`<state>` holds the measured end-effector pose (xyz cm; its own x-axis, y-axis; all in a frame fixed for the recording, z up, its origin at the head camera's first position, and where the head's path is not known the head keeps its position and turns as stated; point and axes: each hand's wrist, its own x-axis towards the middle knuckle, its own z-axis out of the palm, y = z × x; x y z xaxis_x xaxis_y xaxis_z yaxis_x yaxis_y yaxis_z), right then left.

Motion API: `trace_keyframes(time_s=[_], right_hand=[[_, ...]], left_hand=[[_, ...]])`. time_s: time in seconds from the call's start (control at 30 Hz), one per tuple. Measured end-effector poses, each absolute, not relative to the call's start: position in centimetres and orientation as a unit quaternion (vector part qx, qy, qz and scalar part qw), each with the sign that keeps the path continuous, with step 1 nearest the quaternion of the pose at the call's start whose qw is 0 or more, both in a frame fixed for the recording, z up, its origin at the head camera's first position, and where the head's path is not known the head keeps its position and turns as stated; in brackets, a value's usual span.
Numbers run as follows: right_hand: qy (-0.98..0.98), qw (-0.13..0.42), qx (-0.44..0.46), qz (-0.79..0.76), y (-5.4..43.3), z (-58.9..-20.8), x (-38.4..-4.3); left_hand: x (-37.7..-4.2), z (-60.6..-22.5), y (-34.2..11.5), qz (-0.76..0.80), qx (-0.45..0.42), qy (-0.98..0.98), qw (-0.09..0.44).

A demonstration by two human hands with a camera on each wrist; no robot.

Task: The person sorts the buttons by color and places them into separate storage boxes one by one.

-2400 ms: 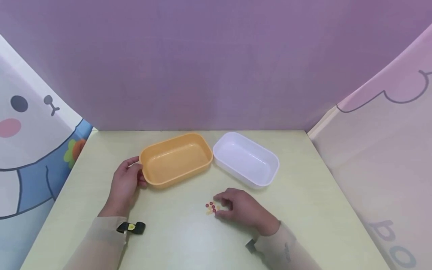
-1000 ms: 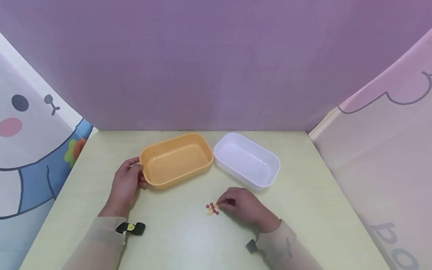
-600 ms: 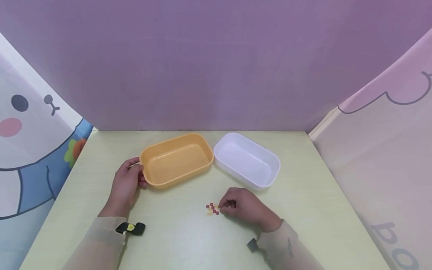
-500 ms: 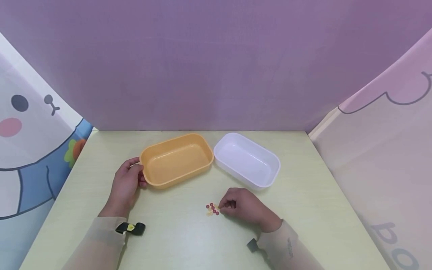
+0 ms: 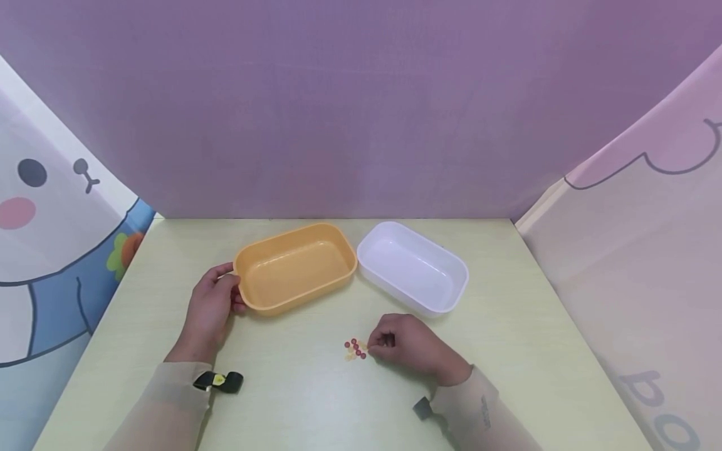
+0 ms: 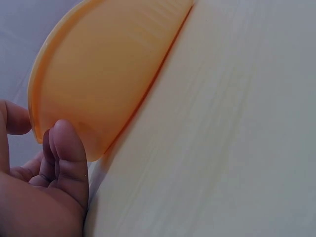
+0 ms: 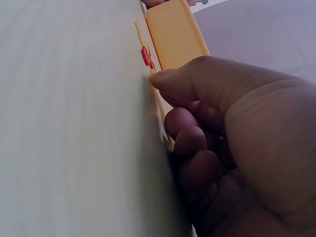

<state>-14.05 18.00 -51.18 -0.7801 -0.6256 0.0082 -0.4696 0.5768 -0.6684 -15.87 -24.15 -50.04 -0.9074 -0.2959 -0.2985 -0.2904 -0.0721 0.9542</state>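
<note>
My left hand (image 5: pixel 210 305) holds the left end of an orange plastic tray (image 5: pixel 296 268), which rests on the table. In the left wrist view, the thumb (image 6: pixel 69 145) lies against the tray's end wall, with the other fingers curled beside it. My right hand (image 5: pixel 410 346) is low over the table, at the right side of a small cluster of red discs (image 5: pixel 356 347) and yellow discs (image 5: pixel 351 354), like buttons. Thumb and forefinger are pinched together on a yellow disc (image 7: pixel 152 75), mostly hidden by the fingertips. The remaining fingers are curled under the palm.
A white plastic tray (image 5: pixel 414 268) stands right of the orange one, the two nearly corner to corner. Behind the table (image 5: pixel 304 388) rises a purple backdrop (image 5: pixel 361 113), with printed cloths at both sides. A black strap (image 5: pixel 220 380) sits at the left cuff.
The right thumb and forefinger, spread apart at first, have come together at the cluster, then drawn slightly right. A red disc in the cluster has shifted a little. The left hand stays put.
</note>
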Motion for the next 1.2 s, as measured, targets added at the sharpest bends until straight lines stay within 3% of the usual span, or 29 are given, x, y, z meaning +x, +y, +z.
trace_keyframes(time_s=[0.6, 1.2], right_hand=[[0.872, 0.129, -0.265, -0.391, 18.3, -51.4, -14.2], [0.876, 0.108, -0.217, -0.416, 17.5, -47.5, -14.3]], left_hand=[[-16.1, -50.0, -24.0, -0.683, 0.219, -0.697, -0.004], [-16.0, -49.8, -24.0, -0.695, 0.216, -0.686, -0.002]])
